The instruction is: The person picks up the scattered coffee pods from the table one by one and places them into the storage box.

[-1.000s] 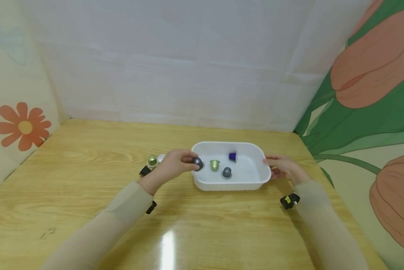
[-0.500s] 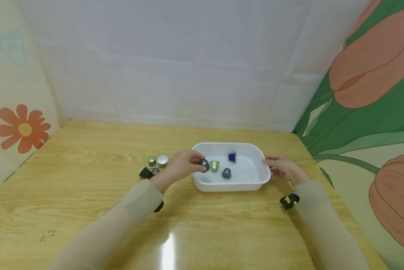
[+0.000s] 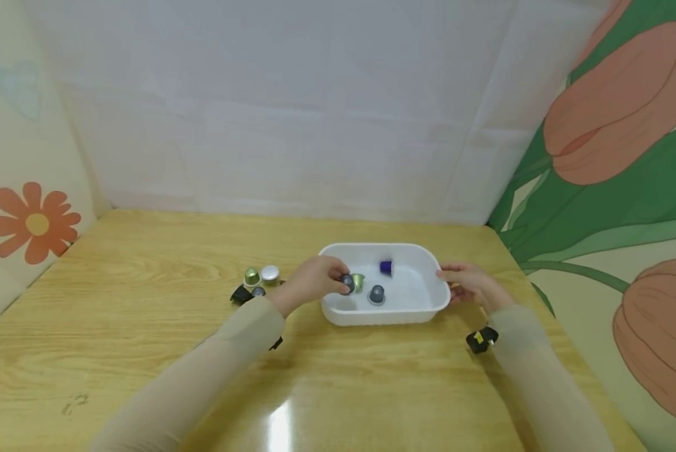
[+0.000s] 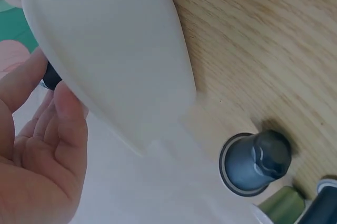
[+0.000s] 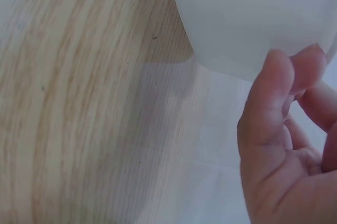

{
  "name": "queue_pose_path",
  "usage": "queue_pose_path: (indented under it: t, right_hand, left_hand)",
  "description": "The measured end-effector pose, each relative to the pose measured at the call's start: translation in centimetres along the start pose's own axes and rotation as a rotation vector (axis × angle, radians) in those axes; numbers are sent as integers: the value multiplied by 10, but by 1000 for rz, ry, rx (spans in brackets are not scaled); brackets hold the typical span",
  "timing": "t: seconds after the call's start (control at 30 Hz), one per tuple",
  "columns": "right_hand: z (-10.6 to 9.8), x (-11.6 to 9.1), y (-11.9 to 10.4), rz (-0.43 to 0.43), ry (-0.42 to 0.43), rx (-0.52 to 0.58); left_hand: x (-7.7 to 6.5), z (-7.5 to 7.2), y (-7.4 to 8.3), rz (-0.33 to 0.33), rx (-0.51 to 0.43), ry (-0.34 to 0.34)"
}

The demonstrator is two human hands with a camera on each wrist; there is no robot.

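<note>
My left hand [image 3: 314,278] pinches a dark grey coffee capsule [image 3: 346,284] between thumb and fingers, over the left part of a white plastic tub [image 3: 417,295]. In the left wrist view this capsule [image 4: 51,78] shows as a dark piece between the fingertips, beyond the tub's rim. Inside the tub are a light green capsule [image 3: 358,282] close beside the held one, a grey capsule [image 3: 376,294] standing rim down, and a purple capsule [image 3: 385,267] on its side. My right hand [image 3: 469,282] holds the tub's right end, with a fingertip over the rim and other fingers outside.
Left of the tub, on the wooden table [image 3: 145,301], stand a green capsule [image 3: 252,276], a silvery white capsule [image 3: 270,274] and a dark capsule [image 3: 258,292]. Beside them lies a black object [image 3: 241,295] of unclear kind. A white cloth [image 3: 292,125] hangs behind the table.
My left hand has moved right and slightly down with the dark grey capsule, from the tub's left rim to beside the light green one. My right hand stays on the tub.
</note>
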State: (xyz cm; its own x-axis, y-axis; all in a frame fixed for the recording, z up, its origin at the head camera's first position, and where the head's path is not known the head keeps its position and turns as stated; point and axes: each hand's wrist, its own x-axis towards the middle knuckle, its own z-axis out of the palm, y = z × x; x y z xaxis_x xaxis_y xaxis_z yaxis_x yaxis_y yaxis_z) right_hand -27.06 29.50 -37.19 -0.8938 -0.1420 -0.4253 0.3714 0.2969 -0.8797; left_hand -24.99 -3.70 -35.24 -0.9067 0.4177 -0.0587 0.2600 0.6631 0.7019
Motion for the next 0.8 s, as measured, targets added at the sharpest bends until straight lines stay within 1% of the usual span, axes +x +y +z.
queue_pose_path:
  t: [0.07, 0.17, 0.43, 0.57, 0.6, 0.7, 0.8]
  right_hand:
    - [0, 0, -1, -1, -2, 7]
    - [0, 0, -1, -3, -4, 12]
    - [0, 2, -1, 0, -1, 20]
    - [0, 3, -1, -11, -9, 29]
    - [0, 3, -1, -12, -9, 30]
    - [0, 3, 0, -15, -14, 29]
    - [1, 2, -1, -10, -14, 27]
  left_hand:
    - [2, 1, 1, 2, 17, -4]
    - [5, 2, 1, 27, 52, -19]
    - [12, 6, 0, 85, 68, -57]
    - [18, 10, -2, 122, 71, -105]
    - [19, 11, -2, 123, 72, -120]
    - [24, 13, -3, 139, 101, -157]
    - [28, 15, -3, 144, 137, -174]
